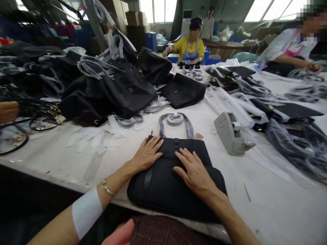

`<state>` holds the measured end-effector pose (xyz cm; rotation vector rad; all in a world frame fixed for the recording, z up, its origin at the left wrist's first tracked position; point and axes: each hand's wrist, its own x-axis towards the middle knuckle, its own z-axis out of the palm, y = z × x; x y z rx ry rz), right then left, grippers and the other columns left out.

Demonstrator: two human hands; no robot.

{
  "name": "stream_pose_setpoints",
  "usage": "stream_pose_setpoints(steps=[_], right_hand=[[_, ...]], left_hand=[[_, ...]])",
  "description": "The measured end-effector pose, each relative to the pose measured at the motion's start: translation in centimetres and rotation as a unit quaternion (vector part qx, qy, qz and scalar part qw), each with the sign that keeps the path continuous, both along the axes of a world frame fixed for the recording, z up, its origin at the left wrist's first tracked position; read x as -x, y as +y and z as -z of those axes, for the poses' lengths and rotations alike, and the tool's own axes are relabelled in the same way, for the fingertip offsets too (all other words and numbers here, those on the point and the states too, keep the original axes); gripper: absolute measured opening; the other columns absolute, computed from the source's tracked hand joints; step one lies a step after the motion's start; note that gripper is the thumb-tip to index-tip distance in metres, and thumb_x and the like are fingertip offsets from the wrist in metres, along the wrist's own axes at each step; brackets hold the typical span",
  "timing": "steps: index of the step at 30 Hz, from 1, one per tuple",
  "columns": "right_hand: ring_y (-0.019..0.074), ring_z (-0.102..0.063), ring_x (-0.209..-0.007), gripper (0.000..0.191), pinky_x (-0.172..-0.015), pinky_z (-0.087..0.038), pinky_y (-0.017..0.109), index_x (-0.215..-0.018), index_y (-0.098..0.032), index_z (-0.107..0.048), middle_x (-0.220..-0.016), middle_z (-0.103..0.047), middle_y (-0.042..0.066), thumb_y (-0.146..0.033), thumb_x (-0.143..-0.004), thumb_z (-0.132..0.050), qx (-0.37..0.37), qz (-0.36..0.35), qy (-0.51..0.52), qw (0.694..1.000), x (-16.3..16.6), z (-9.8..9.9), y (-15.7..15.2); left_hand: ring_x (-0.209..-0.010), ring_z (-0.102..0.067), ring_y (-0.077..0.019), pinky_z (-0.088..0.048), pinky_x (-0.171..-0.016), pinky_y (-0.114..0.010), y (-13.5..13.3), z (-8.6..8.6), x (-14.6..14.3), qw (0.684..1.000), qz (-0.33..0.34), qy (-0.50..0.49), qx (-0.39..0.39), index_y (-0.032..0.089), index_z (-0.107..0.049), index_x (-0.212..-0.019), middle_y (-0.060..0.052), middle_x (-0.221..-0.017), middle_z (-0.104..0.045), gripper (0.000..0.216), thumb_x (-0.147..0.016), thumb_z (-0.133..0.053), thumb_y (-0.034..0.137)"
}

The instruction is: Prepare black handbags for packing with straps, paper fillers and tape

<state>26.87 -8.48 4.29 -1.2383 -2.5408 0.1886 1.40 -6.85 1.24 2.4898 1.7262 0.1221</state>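
A black handbag point(166, 190) lies flat on the white table point(276, 204) right in front of me, its wrapped grey handles point(176, 122) pointing away. My left hand point(146, 154) rests flat on the bag's upper left corner, fingers stretched out and spread. My right hand point(192, 172) lies flat on the middle of the bag, fingers spread toward the top edge. Neither hand holds anything.
A grey tape dispenser point(231, 132) stands right of the bag. A heap of black handbags point(112, 85) fills the back left, and wrapped straps point(293, 143) cover the right side. White paper scraps point(89, 141) lie at left. Other people work at the far end.
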Motion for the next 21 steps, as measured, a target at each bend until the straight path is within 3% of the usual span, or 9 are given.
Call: stream_pose_setpoints(steps=[2,4,8,11,13,16,19,21], right_hand=[[0.0247,-0.031,-0.14,0.054,-0.115,-0.024,0.05,-0.143,-0.023,-0.042,-0.149,-0.04,0.006,-0.05,-0.097,-0.038,-0.039,0.029,-0.004,0.999,-1.3,-1.0,0.1],[0.0266,-0.026,-0.142,0.055,-0.116,-0.021,0.052,-0.144,-0.023,-0.039,-0.152,-0.036,0.006,-0.05,-0.096,-0.039,-0.07,0.048,-0.019,0.996,-2.4,-0.7,0.1],[0.0308,-0.027,-0.141,0.056,-0.113,-0.023,0.056,-0.142,-0.022,-0.044,-0.151,-0.038,0.008,-0.051,-0.095,-0.042,-0.062,0.044,-0.074,0.994,-3.3,2.8,-0.1],[0.031,-0.028,-0.141,0.057,-0.112,-0.025,0.056,-0.142,-0.022,-0.044,-0.15,-0.039,0.008,-0.053,-0.094,-0.043,-0.065,0.048,-0.072,0.994,-3.1,4.4,-0.3],[0.0297,-0.032,-0.139,0.054,-0.112,-0.027,0.054,-0.138,-0.021,-0.048,-0.147,-0.044,0.008,-0.052,-0.094,-0.043,-0.074,0.043,-0.047,0.995,-3.1,4.3,-0.4],[0.0262,-0.047,-0.128,0.047,-0.108,-0.037,0.047,-0.128,-0.019,-0.058,-0.134,-0.057,0.01,-0.049,-0.094,-0.043,-0.071,0.055,0.026,0.996,-4.0,3.2,-0.5],[0.025,-0.062,-0.107,0.047,-0.097,-0.048,0.042,-0.116,-0.02,-0.065,-0.114,-0.068,0.009,-0.055,-0.09,-0.048,-0.014,0.142,0.115,0.983,-6.0,2.6,-0.5],[0.0255,-0.066,-0.099,0.049,-0.093,-0.05,0.04,-0.111,-0.022,-0.068,-0.107,-0.071,0.007,-0.06,-0.084,-0.052,0.066,0.207,0.16,0.963,-7.6,2.5,-0.5]], left_hand=[[-0.145,-0.018,-0.0242,-0.013,-0.118,-0.052,0.1,-0.1,0.0,1.0,-0.001,-0.014,-0.013,0.025,-0.023,-0.149,-0.006,-0.157,-0.021,0.057,-0.097,-0.039,0.041],[-0.144,-0.02,-0.0246,-0.014,-0.117,-0.052,-0.1,-0.3,0.0,0.999,-0.002,-0.032,-0.026,0.025,-0.027,-0.148,-0.006,-0.156,-0.025,0.055,-0.097,-0.04,0.04],[-0.141,-0.027,-0.0267,-0.024,-0.115,-0.049,-1.0,-1.4,-0.2,0.993,-0.011,-0.086,-0.08,0.021,-0.045,-0.138,-0.011,-0.153,-0.032,0.046,-0.094,-0.047,0.034],[-0.127,-0.044,-0.0269,-0.035,-0.108,-0.044,-2.5,-2.4,0.0,0.979,-0.076,-0.15,-0.118,0.018,-0.059,-0.117,-0.013,-0.134,-0.052,0.031,-0.092,-0.05,0.032],[-0.109,-0.055,-0.0243,-0.042,-0.098,-0.039,-3.8,-2.6,0.6,0.961,-0.151,-0.219,-0.079,0.018,-0.061,-0.104,-0.009,-0.112,-0.062,0.025,-0.09,-0.051,0.037],[-0.086,-0.059,-0.0207,-0.047,-0.079,-0.031,-5.8,-2.3,2.0,0.901,-0.244,-0.351,0.067,0.018,-0.056,-0.094,-0.003,-0.088,-0.064,0.034,-0.082,-0.056,0.05],[-0.072,-0.056,-0.0183,-0.044,-0.066,-0.028,-7.5,-1.8,2.7,0.847,-0.257,-0.432,0.172,0.018,-0.052,-0.082,0.001,-0.073,-0.058,0.044,-0.075,-0.056,0.061],[-0.071,-0.055,-0.0182,-0.042,-0.066,-0.028,-8.4,-1.7,2.3,0.842,-0.263,-0.44,0.166,0.018,-0.05,-0.079,0.002,-0.071,-0.056,0.046,-0.077,-0.052,0.064]])
